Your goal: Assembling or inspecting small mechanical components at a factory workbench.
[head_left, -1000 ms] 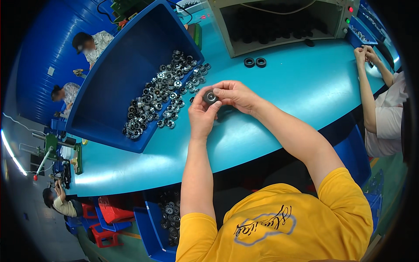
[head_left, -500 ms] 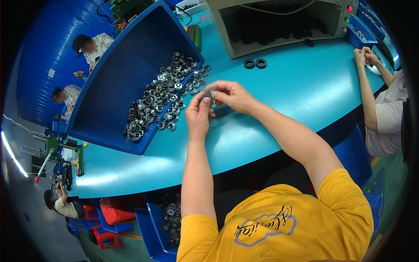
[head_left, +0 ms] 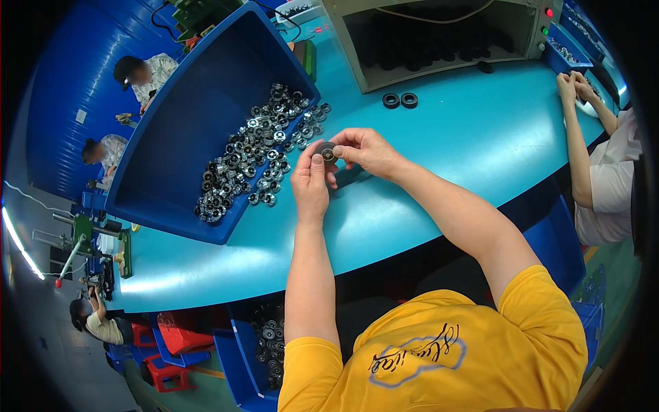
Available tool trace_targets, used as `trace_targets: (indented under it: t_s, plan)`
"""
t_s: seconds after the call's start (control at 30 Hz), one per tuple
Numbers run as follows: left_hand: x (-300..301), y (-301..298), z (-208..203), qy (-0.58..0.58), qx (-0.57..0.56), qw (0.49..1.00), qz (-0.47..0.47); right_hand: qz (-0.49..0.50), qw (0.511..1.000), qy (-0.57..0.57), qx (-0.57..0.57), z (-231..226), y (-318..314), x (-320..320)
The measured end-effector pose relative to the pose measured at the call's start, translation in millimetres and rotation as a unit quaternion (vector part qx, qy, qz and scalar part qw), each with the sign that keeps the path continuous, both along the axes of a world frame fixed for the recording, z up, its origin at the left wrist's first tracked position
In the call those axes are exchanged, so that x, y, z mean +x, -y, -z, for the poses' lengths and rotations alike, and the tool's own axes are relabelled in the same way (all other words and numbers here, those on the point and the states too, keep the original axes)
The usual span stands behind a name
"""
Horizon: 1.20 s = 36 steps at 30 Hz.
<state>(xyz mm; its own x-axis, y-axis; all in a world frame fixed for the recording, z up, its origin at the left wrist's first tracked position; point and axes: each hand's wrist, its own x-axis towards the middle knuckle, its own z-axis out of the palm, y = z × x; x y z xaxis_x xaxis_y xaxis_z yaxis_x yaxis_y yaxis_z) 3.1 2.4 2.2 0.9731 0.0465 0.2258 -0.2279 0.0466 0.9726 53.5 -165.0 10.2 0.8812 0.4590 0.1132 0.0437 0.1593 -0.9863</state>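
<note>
Between my hands, above the table's near part, is a small black wheel (head_left: pixel 329 151) with a metallic-looking hub, its round face toward me. My left hand (head_left: pixel 311 185) grips it from the left, thumb on the front and fingers behind. My right hand (head_left: pixel 371 154) pinches its right edge with thumb and fingertips. Just left of my hands, shiny chrome hubs (head_left: pixel 250 147) lie heaped in the large tilted blue bin (head_left: pixel 178 117) and spill over its low edge. Two black rubber rings (head_left: pixel 400 101) lie side by side on the turquoise table (head_left: pixel 467 123), beyond my right hand.
A metal cabinet (head_left: pixel 357 75) holding many dark rings stands at the back. A co-worker's hands (head_left: pixel 575 89) are busy at the right, near a blue tray (head_left: pixel 566 58). A green hand press (head_left: pixel 82 237) stands far left. Below the table's edge sits a blue bin (head_left: pixel 237 364) of dark wheels.
The wheel has turned in my fingers from a mostly hidden, edge-on position, so its face and hub now show. My hands have stayed almost in place.
</note>
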Motion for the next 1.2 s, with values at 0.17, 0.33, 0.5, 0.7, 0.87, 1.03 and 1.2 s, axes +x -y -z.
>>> trace_targets:
  t_s: [0.17, 0.33, 0.5, 0.7, 0.87, 1.03, 1.2]
  plan:
    - [0.0, 1.4, -4.0, -0.039, -0.098, 0.994, 0.008, 0.039, 0.999, 0.018, 0.026, -8.6, 5.1, 2.8]
    - [-20.0, -15.5, -28.4, -0.008, -0.183, 0.982, -0.034, 0.232, 0.959, -0.033, 0.157, -18.9, 59.6, 46.1]
    - [-112.7, -74.2, -48.1, -0.001, -0.029, 0.983, -0.182, 0.335, 0.934, 0.069, -0.104, -24.7, 166.4, 83.2]
    - [-363.6, -209.4, 19.8, -0.186, 0.559, 0.766, -0.257, 0.248, 0.846, 0.229, -0.414, -12.2, 176.3, 75.0]
    - [-387.1, -185.1, -3.4, -0.216, 0.53, 0.76, -0.309, 0.21, 0.791, 0.254, -0.515, -2.7, 169.1, 70.2]
    - [-236.1, -95.4, -37.0, -0.037, 0.378, 0.889, -0.255, 0.172, 0.889, 0.269, -0.329, -20.9, 110.3, 53.8]
    - [-66.4, -4.0, -38.8, -0.005, 0.155, 0.983, -0.101, 0.037, 0.977, 0.151, -0.144, -36.4, 41.8, 13.7]
